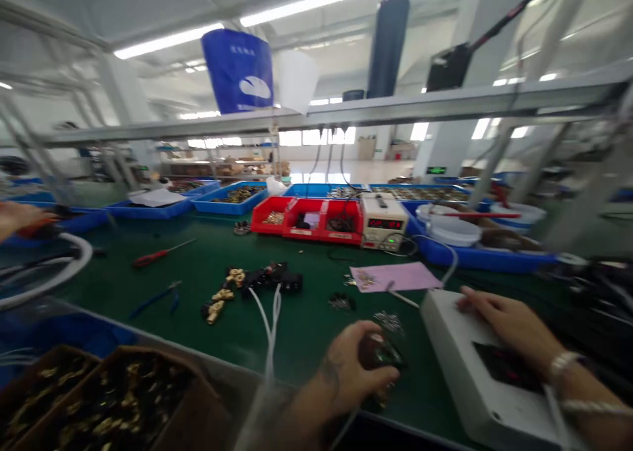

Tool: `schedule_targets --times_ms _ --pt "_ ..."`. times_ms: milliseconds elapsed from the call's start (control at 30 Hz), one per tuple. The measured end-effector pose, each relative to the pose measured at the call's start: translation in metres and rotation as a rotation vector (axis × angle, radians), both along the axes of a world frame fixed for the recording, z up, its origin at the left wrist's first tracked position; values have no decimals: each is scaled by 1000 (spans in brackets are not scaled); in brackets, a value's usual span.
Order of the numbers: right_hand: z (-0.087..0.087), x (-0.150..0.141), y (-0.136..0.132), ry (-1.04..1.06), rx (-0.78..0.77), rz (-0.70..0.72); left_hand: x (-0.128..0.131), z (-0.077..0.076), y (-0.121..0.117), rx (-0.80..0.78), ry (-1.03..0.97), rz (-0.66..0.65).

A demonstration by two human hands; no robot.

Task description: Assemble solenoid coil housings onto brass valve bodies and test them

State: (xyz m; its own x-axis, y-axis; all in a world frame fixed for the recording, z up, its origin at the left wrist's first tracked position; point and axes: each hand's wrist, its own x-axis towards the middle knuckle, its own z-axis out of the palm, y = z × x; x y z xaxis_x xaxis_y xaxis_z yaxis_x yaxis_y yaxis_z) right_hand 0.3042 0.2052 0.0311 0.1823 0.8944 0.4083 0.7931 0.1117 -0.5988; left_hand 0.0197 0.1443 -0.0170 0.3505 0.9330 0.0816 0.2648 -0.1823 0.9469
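Observation:
My left hand (346, 365) is closed around a small dark part (380, 351) with a shiny greenish face, low over the bench's front edge. Motion blur and my fingers hide its exact kind. Flat on top of a white box (450, 352) with a dark display panel lies my right hand (504, 322), fingers stretched out near its back edge. Loose small metal pieces (388, 321) lie just beyond my left hand. To the left sit brass fittings (217, 302) beside black parts (271, 277) with white cables (271, 339).
Red bins (306, 220) and a power supply (384, 221) with lit digits stand at the back. A pink sheet (395, 276), screwdriver (155, 256) and blue pliers (155, 299) lie on the green bench. Another person's hand (20, 220) shows at left. A carton (123, 398) of brass-and-black parts is front left.

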Motion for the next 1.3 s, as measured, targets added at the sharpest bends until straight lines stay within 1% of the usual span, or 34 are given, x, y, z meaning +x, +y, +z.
schedule_targets --times_ms 67,100,167,200,267,333,433,533,633,700,767,933,1033,1300 --pt "-4 15 -14 -3 -140 -8 -3 -3 -3 -20 -11 -15" --pt "-6 18 -16 3 -175 -13 -4 -4 -4 -34 -18 -34" --pt "-11 18 -15 23 -206 -20 -4 -8 -6 -69 -40 -49" --pt "-13 17 -13 36 -210 -18 -3 -9 -9 -91 -59 -35" --pt "-16 15 -11 62 -212 -4 0 -11 -17 -150 -128 21" --pt "-18 15 -11 83 -211 8 5 -10 -29 -220 -249 69" --pt "-20 16 -12 99 -217 6 9 1 -49 -307 -476 112" --pt "-21 17 -12 100 -222 5 6 20 -64 -449 -673 149" --pt "-21 16 -12 105 -220 7 1 38 -75 -588 -782 98" --pt "-21 16 -12 114 -218 8 -2 44 -80 -632 -833 62" --pt "-21 15 -12 122 -214 10 -3 45 -84 -661 -862 54" --pt "-22 16 -11 128 -199 15 -2 43 -89 -724 -843 107" --pt "-22 16 -11 128 -191 14 -3 44 -89 -713 -845 127" --pt "-19 11 -14 154 -158 -4 -6 40 -90 -664 -868 169"
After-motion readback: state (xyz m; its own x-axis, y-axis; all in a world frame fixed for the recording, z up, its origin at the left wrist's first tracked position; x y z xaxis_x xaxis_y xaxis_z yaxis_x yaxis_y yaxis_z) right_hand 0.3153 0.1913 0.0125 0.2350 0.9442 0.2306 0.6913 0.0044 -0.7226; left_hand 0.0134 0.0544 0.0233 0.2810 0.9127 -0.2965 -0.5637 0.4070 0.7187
